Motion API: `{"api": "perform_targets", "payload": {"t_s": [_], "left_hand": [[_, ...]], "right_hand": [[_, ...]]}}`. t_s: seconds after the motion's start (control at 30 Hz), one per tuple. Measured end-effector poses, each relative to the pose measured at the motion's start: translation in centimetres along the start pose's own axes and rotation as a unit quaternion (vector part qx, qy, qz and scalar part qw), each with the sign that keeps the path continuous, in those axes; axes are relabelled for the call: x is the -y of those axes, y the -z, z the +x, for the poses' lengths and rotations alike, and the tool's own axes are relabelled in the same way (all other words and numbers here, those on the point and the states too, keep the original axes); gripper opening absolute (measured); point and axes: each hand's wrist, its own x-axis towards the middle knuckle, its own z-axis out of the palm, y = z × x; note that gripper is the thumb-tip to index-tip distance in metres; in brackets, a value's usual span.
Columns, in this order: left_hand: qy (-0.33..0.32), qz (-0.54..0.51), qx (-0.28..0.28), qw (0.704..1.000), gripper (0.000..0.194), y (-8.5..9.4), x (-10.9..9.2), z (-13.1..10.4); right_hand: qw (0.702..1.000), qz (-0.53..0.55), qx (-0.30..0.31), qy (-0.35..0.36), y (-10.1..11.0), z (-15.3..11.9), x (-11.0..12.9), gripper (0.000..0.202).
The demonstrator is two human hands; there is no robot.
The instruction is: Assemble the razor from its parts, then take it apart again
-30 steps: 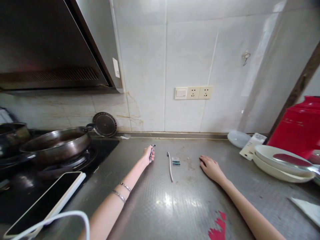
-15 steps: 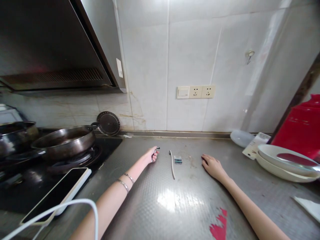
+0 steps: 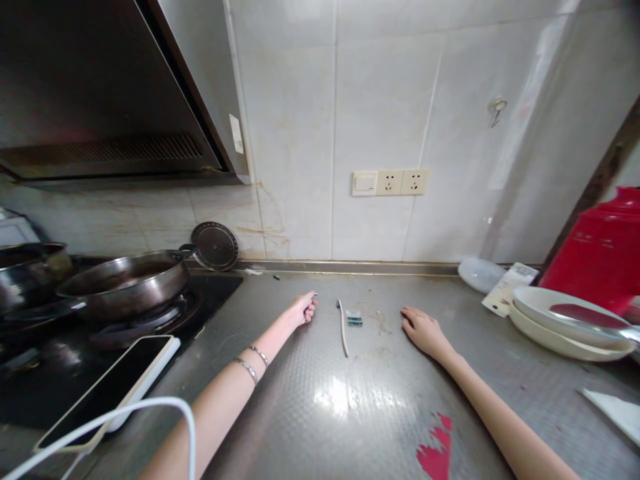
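My left hand [image 3: 304,309] is closed on a small dark, thin item whose pale tip [image 3: 315,295] pokes out past the fingers; what it is I cannot make out. A white stick with a dark end [image 3: 343,328] lies on the metal counter to the right of that hand. Just beside the stick are small dark teal pieces [image 3: 355,321]. My right hand [image 3: 421,329] rests palm down on the counter, fingers apart, holding nothing. A tiny dark piece [image 3: 277,277] lies near the wall, beyond my left hand.
On the left stand a stove with a pan [image 3: 125,285], a pot [image 3: 30,273] and a phone [image 3: 107,390] with a white cable [image 3: 165,401]. White bowls [image 3: 545,333], a pale card [image 3: 509,288] and a red container [image 3: 590,247] are at right. A red patch [image 3: 436,453] marks the front.
A tiny dark piece now lies on the counter near the wall, and the dark tip past my left fingers no longer shows. My right hand has stayed put.
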Motion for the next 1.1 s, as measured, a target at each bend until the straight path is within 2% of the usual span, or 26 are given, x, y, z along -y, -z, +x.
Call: {"api": "perform_targets", "payload": {"t_s": [0.43,0.6,0.8,1.1], "left_hand": [[-0.031,-0.001,-0.001,1.0,0.037,-0.5,0.6,-0.7],[-0.075,-0.003,-0.013,0.997,0.041,-0.4,1.1,-0.8],[-0.161,0.016,0.02,0.987,0.033,-0.8,1.7,-1.4],[-0.231,0.076,0.064,0.968,0.017,-1.6,-0.2,-2.2]], "right_hand": [[1.0,-0.006,-0.003,0.002,0.0,0.0,-0.1,0.041],[1.0,-0.003,0.003,0.0,0.2,0.0,0.1,0.041],[1.0,0.004,0.011,-0.01,0.4,0.0,0.2,0.04],[1.0,0.009,0.01,-0.013,0.6,-0.1,0.5,0.039]]}}
